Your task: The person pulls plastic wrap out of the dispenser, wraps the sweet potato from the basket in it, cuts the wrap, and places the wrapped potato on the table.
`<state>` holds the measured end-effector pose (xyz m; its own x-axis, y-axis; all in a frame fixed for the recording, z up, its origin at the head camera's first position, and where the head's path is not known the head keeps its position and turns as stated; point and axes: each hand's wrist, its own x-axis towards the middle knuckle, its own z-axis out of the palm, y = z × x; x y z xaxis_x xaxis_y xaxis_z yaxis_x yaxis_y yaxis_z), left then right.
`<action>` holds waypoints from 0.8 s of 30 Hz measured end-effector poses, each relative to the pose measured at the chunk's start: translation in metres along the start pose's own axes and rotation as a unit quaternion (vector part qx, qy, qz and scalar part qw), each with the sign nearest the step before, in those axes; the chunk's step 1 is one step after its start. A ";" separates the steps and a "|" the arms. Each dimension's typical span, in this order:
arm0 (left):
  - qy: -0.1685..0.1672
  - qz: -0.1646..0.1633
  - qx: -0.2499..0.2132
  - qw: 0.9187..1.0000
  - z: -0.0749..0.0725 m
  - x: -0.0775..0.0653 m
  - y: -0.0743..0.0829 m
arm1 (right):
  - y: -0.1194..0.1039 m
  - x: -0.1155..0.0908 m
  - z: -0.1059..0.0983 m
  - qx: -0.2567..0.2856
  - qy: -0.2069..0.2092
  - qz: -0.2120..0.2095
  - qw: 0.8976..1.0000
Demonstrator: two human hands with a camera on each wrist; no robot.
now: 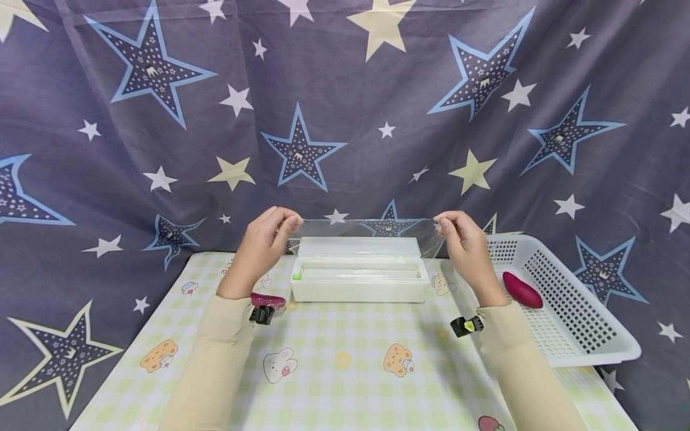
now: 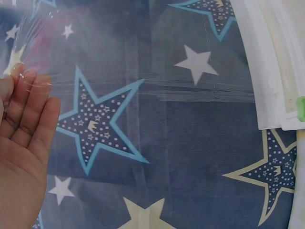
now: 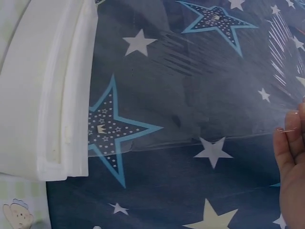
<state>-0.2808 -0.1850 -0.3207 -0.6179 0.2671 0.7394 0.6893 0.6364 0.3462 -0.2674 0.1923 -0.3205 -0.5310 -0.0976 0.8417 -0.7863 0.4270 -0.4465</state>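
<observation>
My left hand (image 1: pixel 265 244) pinches one upper corner of a clear sheet of cling film (image 1: pixel 345 228) between thumb and fingers. At the opposite corner my right hand (image 1: pixel 469 246) pinches the film in the same way. The sheet stretches between both hands, above and behind a white cling film dispenser box (image 1: pixel 360 291), and runs down towards it. The box's lid (image 1: pixel 358 246) stands raised at the back, and a small green piece (image 1: pixel 297 277) sits at its left end. Wrinkles in the film gather near the left fingers (image 2: pixel 38 100) in the left wrist view.
On the right stands a white perforated basket (image 1: pixel 598 358) holding a purple-red sweet potato (image 1: pixel 522 290). A shiny purple-red item (image 1: pixel 268 300) lies left of the box, partly hidden by the left wrist. A checked cloth (image 1: pixel 345 389) covers the table; a star-patterned curtain (image 1: pixel 377 161) hangs behind.
</observation>
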 end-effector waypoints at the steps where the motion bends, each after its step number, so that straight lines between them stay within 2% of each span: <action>1: 0.001 0.003 0.000 1.000 -0.001 0.001 0.001 | -0.001 0.001 -0.001 -0.002 0.002 -0.004 1.000; 15: 0.016 0.034 0.004 0.999 -0.013 0.007 0.015 | -0.011 0.008 -0.009 -0.011 0.023 -0.023 0.999; 24: 0.035 0.052 0.002 0.998 -0.023 0.010 0.023 | 0.018 0.009 -0.014 0.009 0.015 -0.031 0.999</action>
<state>-0.2626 -0.1843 -0.2924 -0.5154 0.2797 0.8100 0.7461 0.6115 0.2636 -0.2824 0.2116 -0.3165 -0.4721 -0.0963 0.8762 -0.8228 0.4049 -0.3988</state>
